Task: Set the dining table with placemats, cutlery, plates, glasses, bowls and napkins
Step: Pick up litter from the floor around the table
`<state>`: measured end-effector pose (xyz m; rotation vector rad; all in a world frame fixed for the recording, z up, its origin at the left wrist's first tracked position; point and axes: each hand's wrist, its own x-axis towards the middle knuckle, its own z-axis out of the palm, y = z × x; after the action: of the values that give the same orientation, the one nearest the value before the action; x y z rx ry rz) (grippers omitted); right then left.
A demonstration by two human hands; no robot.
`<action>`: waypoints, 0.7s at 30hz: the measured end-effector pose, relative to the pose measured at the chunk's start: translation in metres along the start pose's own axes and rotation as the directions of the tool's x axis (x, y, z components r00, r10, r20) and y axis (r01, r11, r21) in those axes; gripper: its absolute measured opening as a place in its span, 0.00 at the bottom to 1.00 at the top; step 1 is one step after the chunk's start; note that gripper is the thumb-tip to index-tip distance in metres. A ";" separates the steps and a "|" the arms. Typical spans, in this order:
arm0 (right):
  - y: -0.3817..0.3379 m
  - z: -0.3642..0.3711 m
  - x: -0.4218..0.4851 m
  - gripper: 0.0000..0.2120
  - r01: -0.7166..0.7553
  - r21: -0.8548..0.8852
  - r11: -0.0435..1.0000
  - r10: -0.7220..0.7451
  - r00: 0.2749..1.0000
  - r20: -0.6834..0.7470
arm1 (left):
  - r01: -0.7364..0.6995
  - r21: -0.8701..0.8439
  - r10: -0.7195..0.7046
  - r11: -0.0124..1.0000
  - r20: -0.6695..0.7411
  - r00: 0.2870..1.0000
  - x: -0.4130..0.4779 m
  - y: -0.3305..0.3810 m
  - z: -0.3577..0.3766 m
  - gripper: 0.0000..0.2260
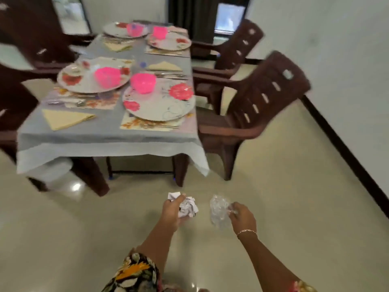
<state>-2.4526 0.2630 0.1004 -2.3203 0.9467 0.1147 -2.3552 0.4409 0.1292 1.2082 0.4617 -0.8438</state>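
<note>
The dining table (105,142) under a grey cloth carries several floral plates (160,104), each with a pink bowl (143,82) on it. Floral placemats (134,123), cutlery (170,75) and folded yellow napkins (63,120) lie beside them. I stand back from the table, over the floor. My left hand (173,209) grips a crumpled white paper wad (188,207). My right hand (242,214) pinches a crumpled piece of clear plastic wrap (219,211). The view is blurred, and I cannot make out any glasses.
Two brown plastic chairs (259,106) stand along the table's right side, near the white wall. More dark chairs (12,98) line the left side. Shiny beige floor (84,239) spreads between me and the table. A dark curtain and a window are at the back.
</note>
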 end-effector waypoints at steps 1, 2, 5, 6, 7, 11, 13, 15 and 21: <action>0.026 -0.022 -0.012 0.09 -0.038 0.009 0.999 0.039 0.999 -0.034 | 0.009 0.042 -0.011 0.999 0.044 0.999 -0.009 -0.014 0.033 0.09; 0.048 -0.040 -0.020 0.09 -0.063 0.012 0.998 0.064 0.996 -0.063 | 0.016 0.077 -0.022 0.997 0.077 0.997 -0.015 -0.025 0.060 0.10; 0.110 -0.095 -0.038 0.10 -0.155 0.020 0.988 0.156 0.972 -0.175 | 0.014 0.246 -0.051 0.969 0.143 0.988 -0.029 -0.055 0.139 0.06; 0.130 -0.114 -0.043 0.10 -0.193 0.037 0.980 0.197 0.956 -0.217 | 0.006 0.301 -0.059 0.954 0.167 0.984 -0.034 -0.064 0.165 0.04; 0.147 -0.130 -0.046 0.10 -0.224 0.056 0.973 0.230 0.941 -0.249 | -0.002 0.340 -0.066 0.940 0.190 0.980 -0.036 -0.071 0.187 0.04; 0.199 -0.193 -0.051 0.10 -0.308 0.114 0.944 0.329 0.870 -0.368 | -0.042 0.454 -0.104 0.890 0.292 0.951 -0.039 -0.093 0.272 0.04; 0.223 -0.222 -0.044 0.10 -0.335 0.134 0.933 0.360 0.836 -0.414 | -0.053 0.477 -0.118 0.877 0.322 0.940 -0.035 -0.101 0.315 0.04; 0.241 -0.247 -0.031 0.10 -0.350 0.155 0.924 0.382 0.807 -0.450 | -0.072 0.483 -0.116 0.873 0.348 0.930 -0.027 -0.105 0.352 0.04; 0.294 -0.330 0.064 0.09 -0.343 0.146 0.928 0.367 0.771 -0.521 | -0.095 0.461 -0.102 0.882 0.384 0.918 0.030 -0.105 0.475 0.04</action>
<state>-2.6469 -0.1280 0.1945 -2.1353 1.6519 -0.4322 -2.4735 -0.0274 0.1930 1.4292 -0.0909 -1.2211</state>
